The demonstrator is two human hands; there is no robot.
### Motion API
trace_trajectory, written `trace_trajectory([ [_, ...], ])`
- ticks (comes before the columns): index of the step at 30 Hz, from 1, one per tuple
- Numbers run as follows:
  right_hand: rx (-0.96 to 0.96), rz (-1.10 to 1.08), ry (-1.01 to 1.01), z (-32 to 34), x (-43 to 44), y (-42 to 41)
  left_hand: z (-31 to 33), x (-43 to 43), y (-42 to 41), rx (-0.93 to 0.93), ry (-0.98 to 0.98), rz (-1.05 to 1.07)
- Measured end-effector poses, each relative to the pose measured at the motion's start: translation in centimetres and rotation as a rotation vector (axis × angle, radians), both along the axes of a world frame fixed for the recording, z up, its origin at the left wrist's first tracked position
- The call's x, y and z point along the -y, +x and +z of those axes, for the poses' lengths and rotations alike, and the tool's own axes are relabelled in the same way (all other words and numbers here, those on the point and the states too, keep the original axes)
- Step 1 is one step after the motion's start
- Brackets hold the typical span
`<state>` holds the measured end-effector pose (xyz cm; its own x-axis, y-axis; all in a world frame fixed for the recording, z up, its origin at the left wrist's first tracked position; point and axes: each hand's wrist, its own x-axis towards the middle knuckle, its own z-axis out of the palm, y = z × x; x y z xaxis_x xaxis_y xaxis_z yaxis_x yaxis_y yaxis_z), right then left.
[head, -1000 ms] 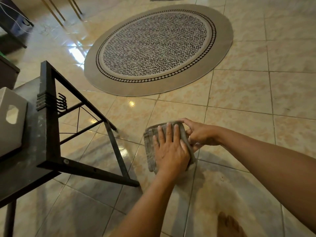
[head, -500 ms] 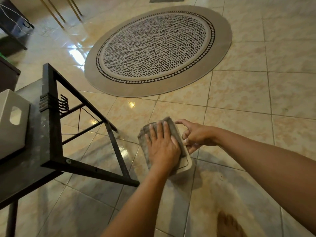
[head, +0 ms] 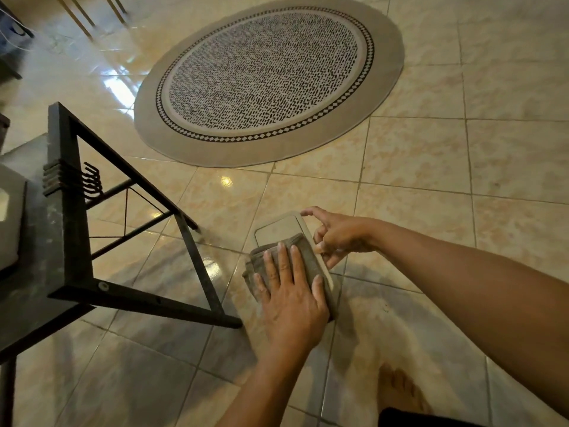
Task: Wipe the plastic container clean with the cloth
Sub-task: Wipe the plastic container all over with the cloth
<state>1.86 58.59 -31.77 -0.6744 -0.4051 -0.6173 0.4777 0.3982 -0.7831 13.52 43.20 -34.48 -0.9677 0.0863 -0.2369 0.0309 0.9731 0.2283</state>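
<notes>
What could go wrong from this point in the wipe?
The right hand steadies the plastic container only by fingertips at its edge, in mid-air above the tiled floor; pressure from the left hand could knock it loose and drop it.

The cloth hangs off the container's left edge and could slide away.

The black metal table frame stands close on the left; a wide stroke might strike it.

Round patterned rug (head: 268, 78) lies on glossy beige tiled floor (head: 492, 149), far side. Black metal-framed table (head: 66, 241) at left; pale box (head: 10, 217) with a cut-out handle sits on its top. Bare foot (head: 400, 389) on tiles, lower right.
</notes>
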Motion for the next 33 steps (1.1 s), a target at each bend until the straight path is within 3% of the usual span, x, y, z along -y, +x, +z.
trace_trajectory([
  [20,-0.008,0.04,-0.013,-0.4,-0.2,-0.3,0.0,0.9,-0.9,0.013,0.019,0.026],
  [24,-0.013,0.044,-0.023,-0.4,-0.1,-0.2,-1.0,0.5,-4.6,-0.039,0.0,-0.081],
  [27,-0.014,0.034,-0.021,-0.2,-0.1,-0.1,-1.3,2.0,-6.9,-0.062,0.006,-0.05],
  [33,-0.008,0.031,-0.028,-0.3,-0.1,-0.4,-1.0,0.0,-2.8,-0.057,-0.007,-0.034],
])
